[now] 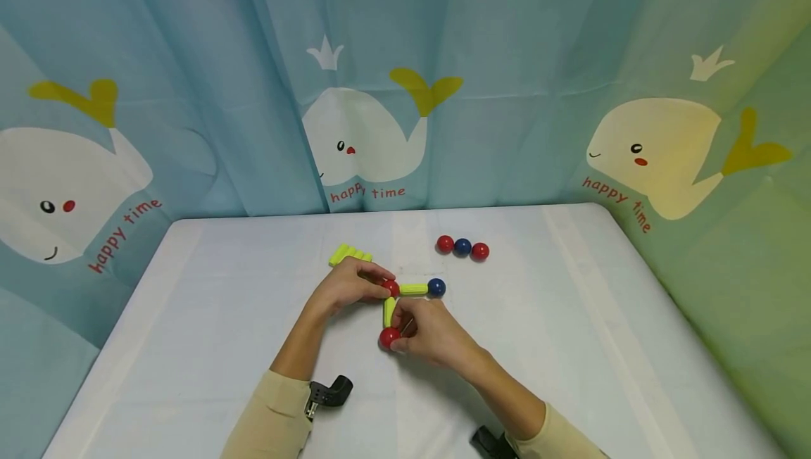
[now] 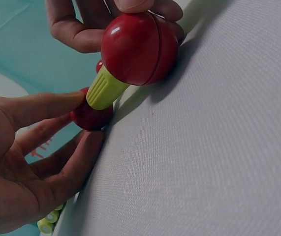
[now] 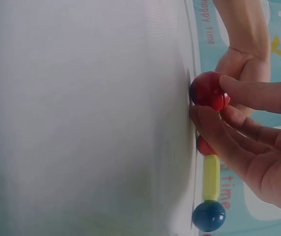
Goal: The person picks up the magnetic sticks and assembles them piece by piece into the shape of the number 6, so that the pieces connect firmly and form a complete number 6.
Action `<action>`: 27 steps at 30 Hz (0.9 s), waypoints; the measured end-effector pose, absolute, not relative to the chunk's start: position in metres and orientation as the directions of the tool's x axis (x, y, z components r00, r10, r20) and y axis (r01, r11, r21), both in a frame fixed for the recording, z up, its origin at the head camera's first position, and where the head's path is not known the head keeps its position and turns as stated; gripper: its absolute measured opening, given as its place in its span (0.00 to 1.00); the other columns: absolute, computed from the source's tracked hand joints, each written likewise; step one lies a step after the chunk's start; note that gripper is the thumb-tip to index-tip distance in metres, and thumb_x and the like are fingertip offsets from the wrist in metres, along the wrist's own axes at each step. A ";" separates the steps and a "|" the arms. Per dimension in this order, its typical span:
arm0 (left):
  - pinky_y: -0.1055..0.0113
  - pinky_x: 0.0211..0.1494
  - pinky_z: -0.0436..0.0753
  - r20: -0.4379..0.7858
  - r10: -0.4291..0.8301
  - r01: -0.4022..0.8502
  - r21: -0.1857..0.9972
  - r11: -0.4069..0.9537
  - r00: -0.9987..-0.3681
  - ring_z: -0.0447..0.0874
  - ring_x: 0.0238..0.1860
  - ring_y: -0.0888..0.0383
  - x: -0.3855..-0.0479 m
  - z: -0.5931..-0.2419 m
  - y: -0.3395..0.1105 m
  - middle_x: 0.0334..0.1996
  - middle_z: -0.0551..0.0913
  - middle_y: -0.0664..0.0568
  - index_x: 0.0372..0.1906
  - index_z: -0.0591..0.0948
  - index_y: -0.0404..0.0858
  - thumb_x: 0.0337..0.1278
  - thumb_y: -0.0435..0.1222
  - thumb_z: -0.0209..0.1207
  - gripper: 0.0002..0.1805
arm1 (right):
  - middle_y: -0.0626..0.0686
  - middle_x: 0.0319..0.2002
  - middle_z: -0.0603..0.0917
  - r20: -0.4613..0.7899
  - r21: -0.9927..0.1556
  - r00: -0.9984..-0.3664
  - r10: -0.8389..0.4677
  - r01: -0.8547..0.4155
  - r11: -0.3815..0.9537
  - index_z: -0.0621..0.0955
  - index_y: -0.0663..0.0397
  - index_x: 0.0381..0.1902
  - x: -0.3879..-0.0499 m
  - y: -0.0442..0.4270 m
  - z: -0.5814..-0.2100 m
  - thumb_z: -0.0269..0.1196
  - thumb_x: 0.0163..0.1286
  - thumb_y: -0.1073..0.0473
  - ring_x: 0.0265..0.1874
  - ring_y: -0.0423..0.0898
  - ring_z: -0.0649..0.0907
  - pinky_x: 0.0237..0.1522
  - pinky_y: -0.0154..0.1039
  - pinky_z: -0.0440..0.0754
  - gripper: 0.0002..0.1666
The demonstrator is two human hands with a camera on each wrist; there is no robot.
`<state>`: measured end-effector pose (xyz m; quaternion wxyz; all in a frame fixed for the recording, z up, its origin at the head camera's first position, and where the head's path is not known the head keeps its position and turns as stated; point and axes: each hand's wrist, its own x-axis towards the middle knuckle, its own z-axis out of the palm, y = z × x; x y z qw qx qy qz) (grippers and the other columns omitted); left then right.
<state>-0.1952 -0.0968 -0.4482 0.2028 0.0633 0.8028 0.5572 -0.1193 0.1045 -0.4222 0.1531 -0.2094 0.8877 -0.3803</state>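
An L of balls and rods is laid on the white-covered table (image 1: 538, 346), its corner formed by a red ball (image 1: 392, 288) that is pinched between the thumb and fingers of the left hand (image 1: 345, 283). From that corner, a yellow-green rod (image 1: 414, 289) is extended to the right and is ended by a blue ball (image 1: 436, 287); a second rod (image 1: 389, 311) is pointed toward the person and is met by a nearer red ball (image 1: 388, 337), which is grasped by the thumb and fingertips of the right hand (image 1: 434, 329). Toward the far edge, a cluster of spare rods (image 1: 347, 254) is set side by side just beyond the left hand, and a row of three balls (image 1: 462, 247), red, blue and red, is placed to the right, apart from the L. Broad stretches of white cloth are left between the L and both side edges, while the far edge is closely bordered by a whale-printed curtain (image 1: 507, 128).
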 end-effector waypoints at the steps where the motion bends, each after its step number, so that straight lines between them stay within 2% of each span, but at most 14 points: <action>1: 0.66 0.45 0.87 -0.255 0.328 -0.125 0.921 0.370 -0.909 0.85 0.43 0.56 -0.195 -0.448 -0.097 0.46 0.88 0.47 0.49 0.91 0.39 0.57 0.31 0.72 0.14 | 0.48 0.32 0.86 -0.111 -0.738 -0.864 -0.491 -0.259 0.623 0.83 0.55 0.36 -0.119 0.105 -0.422 0.78 0.57 0.67 0.31 0.41 0.85 0.36 0.32 0.85 0.14; 13: 0.66 0.45 0.87 -0.257 0.329 -0.130 0.923 0.363 -0.909 0.85 0.42 0.56 -0.195 -0.447 -0.097 0.45 0.88 0.47 0.49 0.91 0.39 0.57 0.30 0.72 0.14 | 0.50 0.33 0.88 -0.106 -0.742 -0.855 -0.508 -0.273 0.613 0.84 0.55 0.37 -0.122 0.109 -0.419 0.77 0.57 0.69 0.33 0.43 0.86 0.35 0.32 0.84 0.13; 20: 0.66 0.45 0.87 -0.255 0.319 -0.123 0.917 0.379 -0.913 0.85 0.44 0.55 -0.194 -0.447 -0.098 0.44 0.89 0.48 0.48 0.91 0.40 0.57 0.31 0.72 0.13 | 0.48 0.32 0.87 -0.116 -0.723 -0.873 -0.473 -0.252 0.643 0.86 0.55 0.37 -0.127 0.112 -0.415 0.78 0.58 0.65 0.33 0.43 0.86 0.36 0.34 0.86 0.12; 27: 0.66 0.45 0.87 -0.254 0.332 -0.124 0.923 0.365 -0.909 0.85 0.44 0.55 -0.195 -0.448 -0.097 0.45 0.89 0.47 0.49 0.91 0.39 0.57 0.31 0.72 0.14 | 0.48 0.34 0.89 -0.075 -0.696 -0.907 -0.415 -0.251 0.673 0.87 0.56 0.41 -0.140 0.121 -0.404 0.78 0.59 0.65 0.33 0.41 0.85 0.39 0.36 0.85 0.13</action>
